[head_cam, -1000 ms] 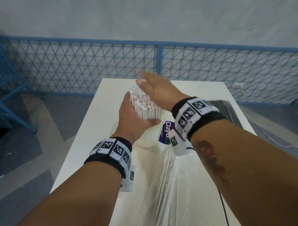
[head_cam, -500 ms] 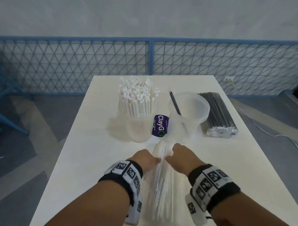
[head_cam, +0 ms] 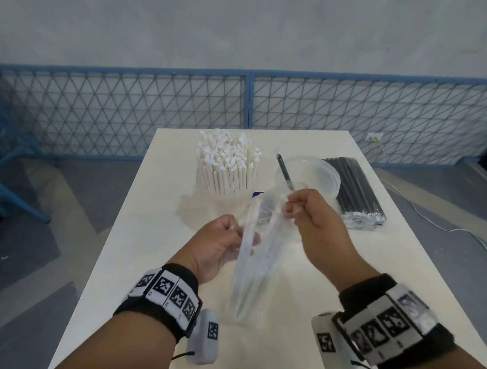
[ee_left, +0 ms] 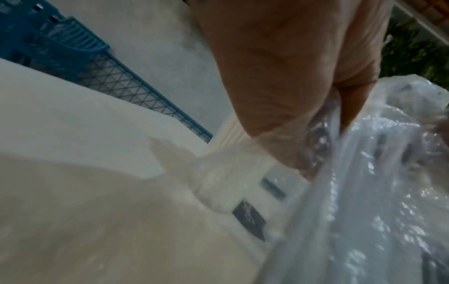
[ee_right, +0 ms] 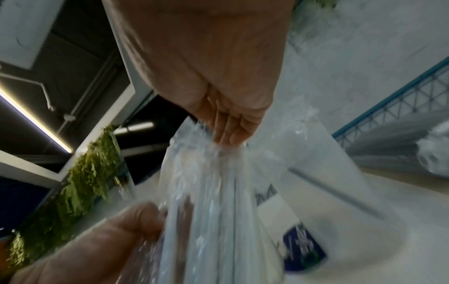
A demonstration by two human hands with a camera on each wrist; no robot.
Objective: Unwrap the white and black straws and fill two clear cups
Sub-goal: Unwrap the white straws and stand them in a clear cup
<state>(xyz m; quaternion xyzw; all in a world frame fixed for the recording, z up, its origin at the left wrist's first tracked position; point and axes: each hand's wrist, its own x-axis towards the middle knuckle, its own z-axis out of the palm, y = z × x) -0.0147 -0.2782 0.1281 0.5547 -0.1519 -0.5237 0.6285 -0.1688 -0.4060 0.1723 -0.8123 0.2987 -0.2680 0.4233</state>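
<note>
White straws (head_cam: 228, 167) fill one cup | second cup (head_cam: 309, 177) nearly empty | black straws (head_cam: 353, 189) still wrapped | left hand (head_cam: 217, 247), right hand (head_cam: 313, 215) pinch emptied wrapper (head_cam: 257, 254)

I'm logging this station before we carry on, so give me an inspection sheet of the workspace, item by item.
Surface: pale table, no spills seen.
Job's things: white straws upright in a clear cup; second clear cup holds one black straw; wrapped black straw pack lies flat at the right.
Clutter: empty clear wrapper, held up.
Grippers: left hand and right hand each pinch the wrapper.
Cables: thin white cable on the floor at the right.
Surroundings: blue mesh fence, grey wall, grey floor.
</note>
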